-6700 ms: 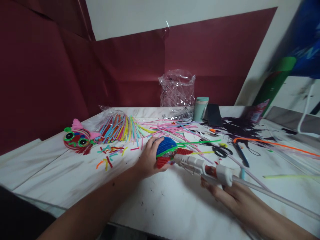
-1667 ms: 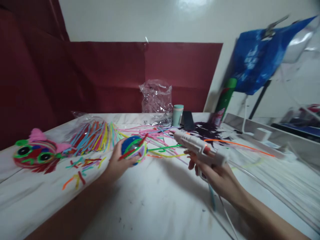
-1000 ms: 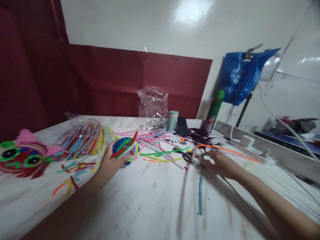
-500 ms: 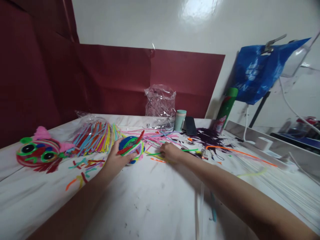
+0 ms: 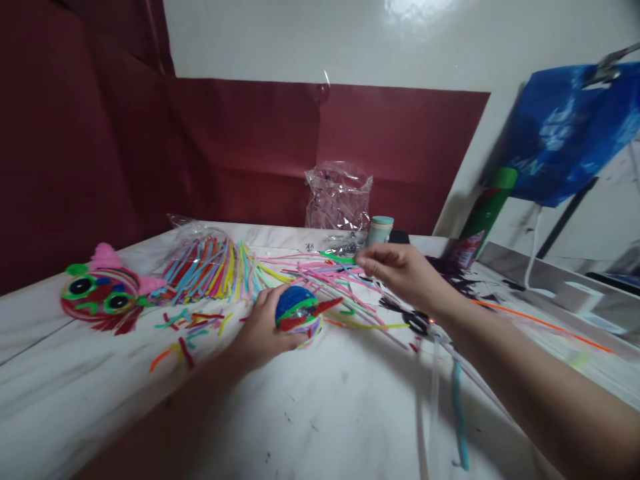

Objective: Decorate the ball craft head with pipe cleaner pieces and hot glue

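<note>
Two hands are occupied over the counter: a ball is gripped by the left hand, and a green pipe cleaner appears to be pinched by the right hand, raised at two o'clock from the ball. Much of the ball is covered in blue, green and red; a clear patch is left bare, so its covering is judged incomplete. At nine o'clock, an eyed figure looks finished. At ten, a clear bag is packed with coloured pipe cleaners. Toward one, an upright plastic bag is seen, its contents indistinct; beside it, a cup is lidded, its inside hidden.
</note>
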Demonstrator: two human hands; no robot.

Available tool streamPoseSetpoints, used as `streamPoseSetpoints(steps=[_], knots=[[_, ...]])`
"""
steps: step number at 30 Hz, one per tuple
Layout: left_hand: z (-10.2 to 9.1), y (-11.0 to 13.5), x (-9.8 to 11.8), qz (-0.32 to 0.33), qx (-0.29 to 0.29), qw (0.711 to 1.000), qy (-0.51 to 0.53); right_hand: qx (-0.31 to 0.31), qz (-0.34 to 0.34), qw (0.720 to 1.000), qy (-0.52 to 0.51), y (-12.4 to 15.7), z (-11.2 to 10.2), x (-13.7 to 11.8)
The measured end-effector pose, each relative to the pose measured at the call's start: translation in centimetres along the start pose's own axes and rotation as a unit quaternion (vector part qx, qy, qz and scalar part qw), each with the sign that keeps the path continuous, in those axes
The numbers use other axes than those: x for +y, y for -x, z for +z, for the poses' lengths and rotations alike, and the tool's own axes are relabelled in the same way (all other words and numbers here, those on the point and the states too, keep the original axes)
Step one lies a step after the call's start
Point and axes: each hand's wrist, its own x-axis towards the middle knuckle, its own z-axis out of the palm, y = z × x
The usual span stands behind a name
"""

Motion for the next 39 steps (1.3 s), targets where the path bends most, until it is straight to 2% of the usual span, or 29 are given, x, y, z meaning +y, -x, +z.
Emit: streamPoseSetpoints(steps=[3,6,13,18,23,28,34,39], knots=[[0.2,0.3,0.3,0.047,-0.020,0.997,-0.054,-0.074,-0.044,0.993,0.086,1.2,2.1,-1.8],[0.3,0.3,0.6,0.047,-0.035,0.996,-0.070,-0.108,-0.059,0.978,0.166,2.0,3.7,-1.4],[0.2,0.3,0.5,0.089,-0.054,0.992,-0.073,-0.177,-0.157,0.948,0.213,2.4,4.3,0.4],[0.2,0.4,0.4,0.102,-0.059,0.990,-0.080,-0.185,-0.171,0.930,0.267,2.4,4.6,-0.4],[0.3,0.4,0.5,0.085,-0.061,0.991,-0.083,-0.191,-0.179,0.935,0.240,2.6,5.1,-0.8],[0.4,0.5,0.3,0.107,-0.056,0.990,-0.076,-0.185,-0.186,0.929,0.261,2.8,5.9,-0.8],[0.0,0.5,0.6,0.077,-0.081,0.992,-0.066,-0.188,-0.180,0.924,0.281,2.4,6.4,-1.0],[-0.4,0.5,0.9,0.072,-0.105,0.991,-0.051,-0.188,-0.155,0.934,0.260,1.9,6.5,-0.6]])
